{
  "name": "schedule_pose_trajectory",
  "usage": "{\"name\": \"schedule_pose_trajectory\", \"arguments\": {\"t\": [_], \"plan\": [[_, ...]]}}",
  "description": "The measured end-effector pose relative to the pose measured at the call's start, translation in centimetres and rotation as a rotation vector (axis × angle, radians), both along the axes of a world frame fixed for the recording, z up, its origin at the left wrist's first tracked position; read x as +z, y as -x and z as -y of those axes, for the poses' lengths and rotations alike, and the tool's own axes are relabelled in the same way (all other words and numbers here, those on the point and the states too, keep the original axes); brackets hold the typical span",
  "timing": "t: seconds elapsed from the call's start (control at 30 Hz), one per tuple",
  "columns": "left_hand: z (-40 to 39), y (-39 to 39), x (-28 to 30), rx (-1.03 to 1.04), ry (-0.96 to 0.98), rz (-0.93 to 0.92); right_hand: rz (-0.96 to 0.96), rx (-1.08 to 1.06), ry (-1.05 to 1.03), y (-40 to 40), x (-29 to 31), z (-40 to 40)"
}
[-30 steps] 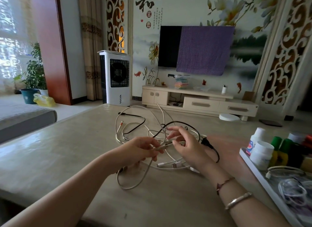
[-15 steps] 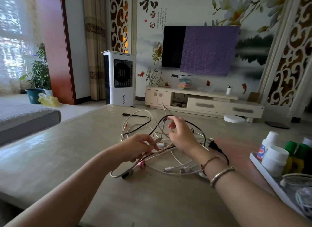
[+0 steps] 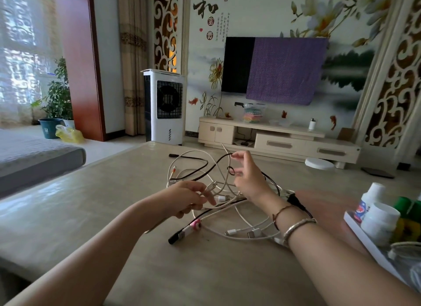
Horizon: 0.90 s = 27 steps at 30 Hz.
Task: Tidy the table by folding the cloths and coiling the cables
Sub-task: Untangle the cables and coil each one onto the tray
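A tangle of white and black cables (image 3: 218,205) lies in the middle of the beige table (image 3: 114,214). My left hand (image 3: 189,198) pinches a white braided cable near its metal plug, just above the table. Raised over the tangle, my right hand (image 3: 249,178) holds a black cable loop between thumb and forefinger. A black plug with a pink tip (image 3: 184,231) lies at the near edge of the tangle. No cloths are visible on the table.
A white tray (image 3: 364,239) at the right edge carries white bottles (image 3: 379,221) and green-capped bottles (image 3: 407,217), plus more cables. A grey sofa (image 3: 34,160) is to the left. A fan unit (image 3: 165,106) and TV cabinet (image 3: 280,139) stand beyond the table.
My right hand has risen and moved away from me, pulling the black cable up. My left hand stays low on the white cable. The tangle has shifted slightly toward me.
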<state>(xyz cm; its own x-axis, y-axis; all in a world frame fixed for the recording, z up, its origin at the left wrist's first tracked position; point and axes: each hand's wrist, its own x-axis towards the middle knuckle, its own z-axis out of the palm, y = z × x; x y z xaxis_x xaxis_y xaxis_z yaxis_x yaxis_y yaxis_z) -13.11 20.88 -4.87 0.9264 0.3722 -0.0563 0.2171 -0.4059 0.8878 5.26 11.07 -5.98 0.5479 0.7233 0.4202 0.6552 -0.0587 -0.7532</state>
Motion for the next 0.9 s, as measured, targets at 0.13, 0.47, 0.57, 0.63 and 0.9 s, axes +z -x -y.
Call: {"name": "schedule_pose_trajectory", "arguments": {"t": [0.13, 0.47, 0.57, 0.63, 0.9], "plan": [[0.3, 0.1, 0.4, -0.042, 0.065, 0.019, 0.199, 0.021, 0.099, -0.4, 0.0, 0.0], [0.5, 0.7, 1.0, -0.09, 0.213, 0.228, 0.412, 0.018, 0.082, -0.5, 1.6, 0.9], [1.0, 0.4, 1.3, -0.098, 0.242, 0.296, 0.389, 0.048, 0.076, -0.8, 2.0, 1.2], [1.2, -0.2, 1.5, -0.061, 0.234, 0.345, 0.334, 0.055, 0.062, -0.8, 2.2, 1.4], [1.6, -2.5, 1.2, 0.142, 0.265, 0.49, -0.041, 0.119, -0.157, 0.2, 4.9, 4.0]]}}
